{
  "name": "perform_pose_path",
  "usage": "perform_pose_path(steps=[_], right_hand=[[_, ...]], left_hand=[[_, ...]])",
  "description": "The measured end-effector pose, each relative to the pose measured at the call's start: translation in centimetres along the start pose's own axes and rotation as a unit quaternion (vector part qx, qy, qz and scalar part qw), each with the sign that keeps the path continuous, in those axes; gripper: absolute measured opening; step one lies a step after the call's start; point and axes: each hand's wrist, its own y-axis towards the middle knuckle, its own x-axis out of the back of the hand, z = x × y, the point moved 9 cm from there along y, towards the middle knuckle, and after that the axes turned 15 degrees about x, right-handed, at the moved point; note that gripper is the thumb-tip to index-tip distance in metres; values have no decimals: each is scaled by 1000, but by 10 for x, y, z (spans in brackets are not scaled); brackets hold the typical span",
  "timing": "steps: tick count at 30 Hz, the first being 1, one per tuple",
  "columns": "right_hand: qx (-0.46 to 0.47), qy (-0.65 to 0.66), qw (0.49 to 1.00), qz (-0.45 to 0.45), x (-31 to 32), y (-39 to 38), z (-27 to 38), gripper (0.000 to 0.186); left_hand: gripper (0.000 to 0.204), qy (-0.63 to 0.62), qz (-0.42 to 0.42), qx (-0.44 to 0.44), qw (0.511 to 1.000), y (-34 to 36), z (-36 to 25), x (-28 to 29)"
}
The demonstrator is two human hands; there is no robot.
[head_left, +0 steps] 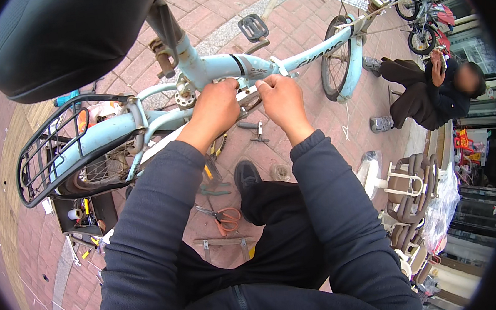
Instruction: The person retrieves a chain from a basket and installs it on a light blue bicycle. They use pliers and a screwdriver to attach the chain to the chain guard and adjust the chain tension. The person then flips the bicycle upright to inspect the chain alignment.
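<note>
A light-blue bicycle [217, 68] stands across the view in front of me, its black saddle [67, 44] at the upper left. My left hand [218, 106] is closed, thumb and fingers pinched just under the frame tube, right of the crank hub [185, 94]. To its right, my right hand [283, 96] is also pinched, close below the same tube. What lies between the fingertips of either hand is too small and covered to make out. A narrow gap separates the two hands. A black pedal [253, 29] sticks out on the bicycle's far side.
Orange-handled scissors [228, 220], green-handled pliers [214, 190] and a small metal tool [258, 133] lie on the brick paving below. A dark toolbox [107, 212] sits under the rear rack [30, 151]. At right, a person [440, 94] sits near several brown-and-cream seats [416, 184].
</note>
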Motion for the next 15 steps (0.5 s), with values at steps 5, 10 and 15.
perform_pose_path(steps=[5, 10, 15], right_hand=[[-54, 21, 998, -7, 1, -2, -12, 28], [-241, 268, 933, -3, -27, -22, -31, 23], [-270, 331, 904, 13, -42, -28, -30, 20]], left_hand=[[20, -4, 5, 28, 1000, -1, -2, 4], [20, -8, 14, 46, 999, -2, -2, 3], [22, 8, 18, 52, 998, -3, 1, 0]])
